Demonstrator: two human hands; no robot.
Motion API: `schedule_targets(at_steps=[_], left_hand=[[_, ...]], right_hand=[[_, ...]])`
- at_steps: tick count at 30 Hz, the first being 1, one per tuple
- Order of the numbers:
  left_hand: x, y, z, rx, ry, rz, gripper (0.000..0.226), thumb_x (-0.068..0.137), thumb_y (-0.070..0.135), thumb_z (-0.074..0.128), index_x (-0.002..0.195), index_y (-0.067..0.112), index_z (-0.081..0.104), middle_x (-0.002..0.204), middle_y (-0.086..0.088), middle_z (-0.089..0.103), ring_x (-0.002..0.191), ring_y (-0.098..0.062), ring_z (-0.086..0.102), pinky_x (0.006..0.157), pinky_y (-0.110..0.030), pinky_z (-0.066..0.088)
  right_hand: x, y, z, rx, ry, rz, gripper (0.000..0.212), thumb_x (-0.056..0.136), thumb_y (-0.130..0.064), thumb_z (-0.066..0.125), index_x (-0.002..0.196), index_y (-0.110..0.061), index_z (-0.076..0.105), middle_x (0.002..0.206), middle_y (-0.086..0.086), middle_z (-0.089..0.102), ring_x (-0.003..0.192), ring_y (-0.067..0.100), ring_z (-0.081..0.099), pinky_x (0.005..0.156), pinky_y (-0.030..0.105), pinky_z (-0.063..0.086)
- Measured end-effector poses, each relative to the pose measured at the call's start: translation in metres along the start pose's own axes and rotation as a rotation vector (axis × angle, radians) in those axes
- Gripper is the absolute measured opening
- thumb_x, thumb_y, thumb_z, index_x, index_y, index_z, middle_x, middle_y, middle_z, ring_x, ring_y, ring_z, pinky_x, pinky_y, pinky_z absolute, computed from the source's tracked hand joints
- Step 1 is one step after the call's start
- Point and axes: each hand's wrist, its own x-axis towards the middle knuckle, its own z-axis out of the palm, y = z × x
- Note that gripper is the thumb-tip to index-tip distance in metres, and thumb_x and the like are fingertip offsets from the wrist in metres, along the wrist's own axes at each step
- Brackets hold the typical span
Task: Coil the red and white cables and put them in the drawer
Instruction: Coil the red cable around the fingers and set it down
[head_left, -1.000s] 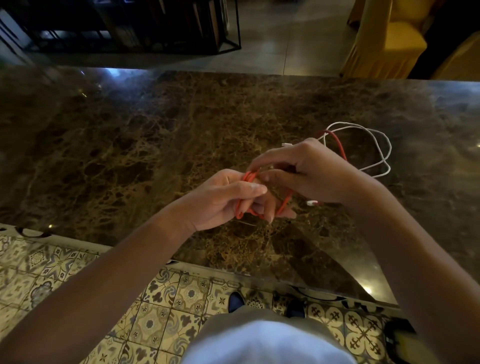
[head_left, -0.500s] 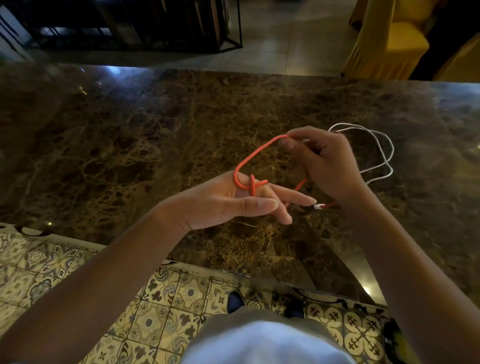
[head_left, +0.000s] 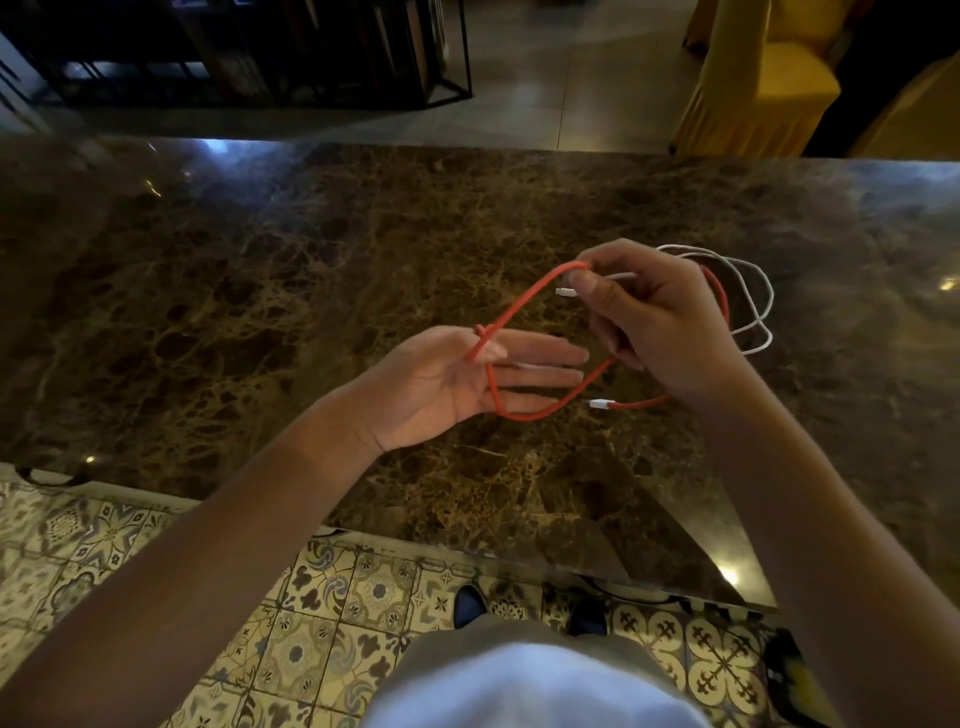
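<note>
In the middle of the frame the left hand (head_left: 457, 379) lies palm up over the dark marble counter (head_left: 260, 291), fingers straight and pointing right. The red cable (head_left: 524, 296) is wound around its thumb and crosses the palm. Right of centre, the right hand (head_left: 660, 322) pinches the red cable between thumb and forefinger, raised above the left hand. One white-tipped end of the red cable lies on the counter below the right hand. The white cable (head_left: 753, 291) lies in loose loops behind the right hand. Patterned floor tiles (head_left: 332, 597) fill the lower frame; a yellow chair (head_left: 753, 78) stands at upper right.
</note>
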Motion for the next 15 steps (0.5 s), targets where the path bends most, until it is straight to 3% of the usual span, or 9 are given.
schedule_targets(at_steps=[4, 7, 10, 15], left_hand=[[0.000, 0.011, -0.004, -0.139, 0.166, 0.227, 0.035, 0.098, 0.007, 0.042, 0.122, -0.010, 0.062, 0.125, -0.026, 0.067, 0.131, -0.045, 0.056, 0.112, -0.063, 0.041], [0.000, 0.022, -0.013, -0.214, 0.276, 0.321, 0.032, 0.100, 0.012, 0.045, 0.118, -0.002, 0.068, 0.121, -0.018, 0.072, 0.129, -0.040, 0.060, 0.112, -0.058, 0.044], [0.000, 0.029, -0.012, -0.306, 0.260, 0.355, 0.040, 0.104, 0.025, 0.040, 0.116, 0.003, 0.071, 0.119, -0.016, 0.074, 0.124, -0.035, 0.065, 0.113, -0.051, 0.046], [-0.003, 0.033, 0.004, -0.447, 0.149, 0.349, 0.043, 0.104, 0.025, 0.039, 0.100, 0.002, 0.074, 0.098, -0.016, 0.078, 0.097, -0.031, 0.077, 0.092, -0.045, 0.059]], right_hand=[[-0.002, 0.015, 0.001, -0.032, 0.103, 0.071, 0.013, 0.098, -0.017, 0.070, 0.103, -0.005, 0.072, 0.053, -0.008, 0.050, 0.042, 0.005, 0.039, 0.043, 0.017, 0.032], [-0.010, 0.017, -0.002, 0.058, -0.048, 0.107, 0.008, 0.095, -0.012, 0.071, 0.099, -0.005, 0.071, 0.057, 0.001, 0.047, 0.041, 0.006, 0.038, 0.040, 0.016, 0.031], [-0.010, 0.026, 0.003, 0.053, -0.205, 0.170, 0.009, 0.093, -0.004, 0.073, 0.101, -0.002, 0.069, 0.061, -0.005, 0.047, 0.047, 0.004, 0.041, 0.046, 0.015, 0.035], [-0.010, 0.043, 0.016, -0.042, -0.259, 0.165, 0.012, 0.095, -0.006, 0.073, 0.107, -0.006, 0.070, 0.067, -0.008, 0.047, 0.057, 0.003, 0.043, 0.055, 0.016, 0.037]])
